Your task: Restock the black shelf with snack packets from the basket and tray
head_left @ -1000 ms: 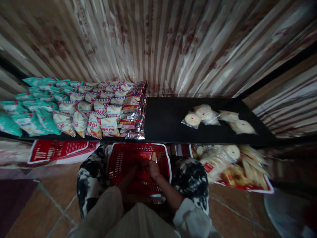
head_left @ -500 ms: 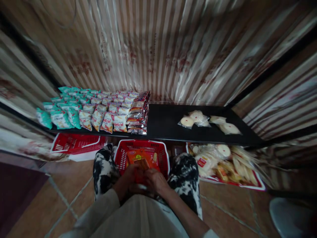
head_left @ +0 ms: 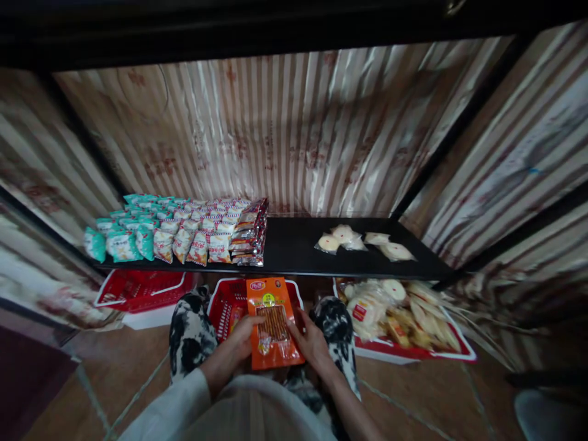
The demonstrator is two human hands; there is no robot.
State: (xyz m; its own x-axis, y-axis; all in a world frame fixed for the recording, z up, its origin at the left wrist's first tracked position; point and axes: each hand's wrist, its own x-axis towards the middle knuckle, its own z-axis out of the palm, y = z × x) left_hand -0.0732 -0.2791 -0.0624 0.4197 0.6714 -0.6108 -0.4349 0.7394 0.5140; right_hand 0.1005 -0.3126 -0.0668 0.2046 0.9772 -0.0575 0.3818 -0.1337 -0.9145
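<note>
An orange snack packet with a clear window showing brown sticks is held up between my two hands. My left hand grips its left edge, thumb on the front. On the right edge, my right hand holds it the same way, thumb near the window. Behind and below the packet stands a red basket with a white rim, between my knees. Another packet shows in part inside it; the rest of its inside is hidden by the orange packet.
A black shelf runs ahead, bearing teal bags, white-and-red bags, dark red packets and clear-wrapped pale rounds. Below stand a red basket at left and a filled basket at right. Black posts frame the shelf.
The orange packet has come up out of the basket, upright and facing me. My hands have moved apart to its two side edges. The view has tilted up, showing a dark beam above.
</note>
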